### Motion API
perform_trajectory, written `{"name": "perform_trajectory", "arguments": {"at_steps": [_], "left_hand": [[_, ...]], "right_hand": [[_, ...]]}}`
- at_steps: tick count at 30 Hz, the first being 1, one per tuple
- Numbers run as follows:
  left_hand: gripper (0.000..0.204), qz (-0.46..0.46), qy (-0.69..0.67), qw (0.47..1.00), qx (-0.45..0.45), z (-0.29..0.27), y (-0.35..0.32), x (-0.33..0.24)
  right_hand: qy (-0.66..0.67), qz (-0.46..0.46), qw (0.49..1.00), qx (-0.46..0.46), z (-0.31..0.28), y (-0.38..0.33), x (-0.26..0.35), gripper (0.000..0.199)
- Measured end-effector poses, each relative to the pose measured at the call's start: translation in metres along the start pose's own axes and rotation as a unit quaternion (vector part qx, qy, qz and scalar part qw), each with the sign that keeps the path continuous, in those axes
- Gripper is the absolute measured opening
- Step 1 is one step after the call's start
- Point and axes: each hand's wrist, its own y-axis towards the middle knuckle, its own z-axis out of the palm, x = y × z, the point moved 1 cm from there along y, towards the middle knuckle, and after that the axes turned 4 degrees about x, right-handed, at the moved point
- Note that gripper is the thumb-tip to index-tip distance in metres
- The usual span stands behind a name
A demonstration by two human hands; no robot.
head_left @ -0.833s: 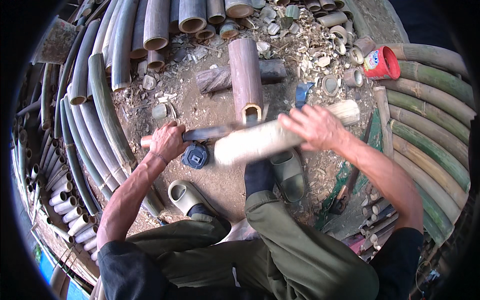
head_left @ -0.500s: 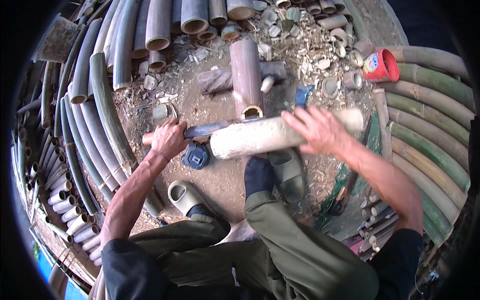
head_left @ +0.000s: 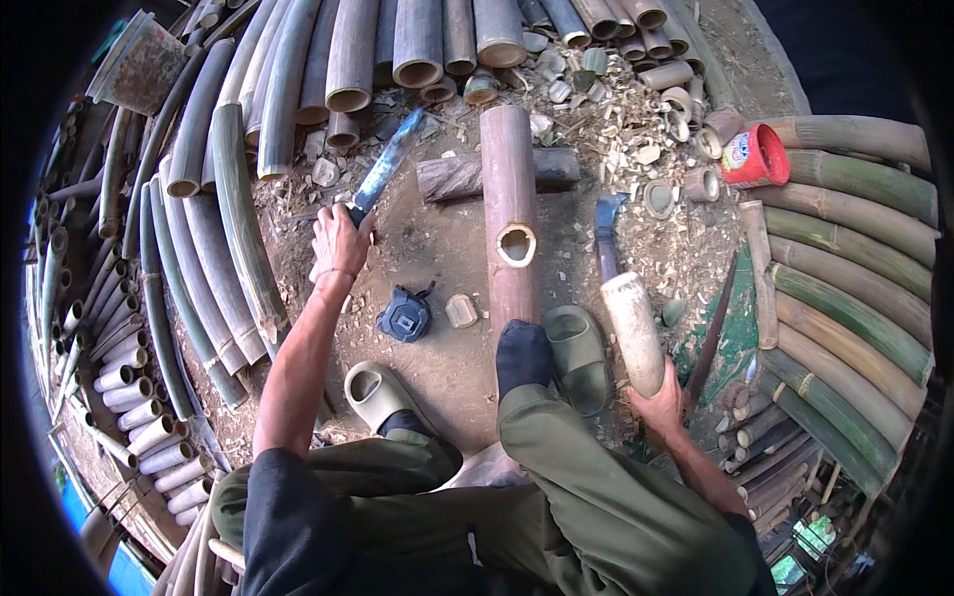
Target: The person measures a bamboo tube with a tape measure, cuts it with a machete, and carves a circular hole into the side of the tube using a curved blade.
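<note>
My left hand [head_left: 338, 243] is closed round the handle of a machete [head_left: 390, 159], its blade pointing up and away over the dirt. To the right, my right hand [head_left: 660, 403] grips the lower end of a pale, rounded wooden club [head_left: 632, 323], held low beside my right sandal [head_left: 577, 363]. Between the hands lies a brown bamboo pole [head_left: 509, 169] with a hole cut in its upper side. It rests across a short dark log [head_left: 449, 179], and my socked foot [head_left: 524, 353] is on its near end.
A dark blue tape measure [head_left: 403, 314] and a bamboo offcut [head_left: 461, 311] lie on the ground. A blue-headed tool [head_left: 605, 233] lies beyond the club. Bamboo poles [head_left: 845, 248] are stacked at the right, left and far side. A red tub [head_left: 757, 156] stands among shavings.
The club has swung from lying across the middle to the right, now held by its end. The machete blade has turned from pointing right to pointing away. The hole in the pole now shows.
</note>
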Motion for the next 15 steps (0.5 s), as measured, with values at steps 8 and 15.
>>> {"name": "perform_trajectory", "arguments": {"at_steps": [8, 15], "left_hand": [[0.089, 0.073, -0.230, 0.950, 0.196, -0.003, -0.141, -0.126], [0.074, -0.049, -0.212, 0.942, 0.254, -0.001, -0.217, -0.172]], "right_hand": [[0.033, 0.135, 0.979, -0.151, 0.074, -0.119, -0.126, 0.095], [-0.061, 0.211, 0.965, -0.145, 0.082, -0.167, -0.121, 0.092]]}}
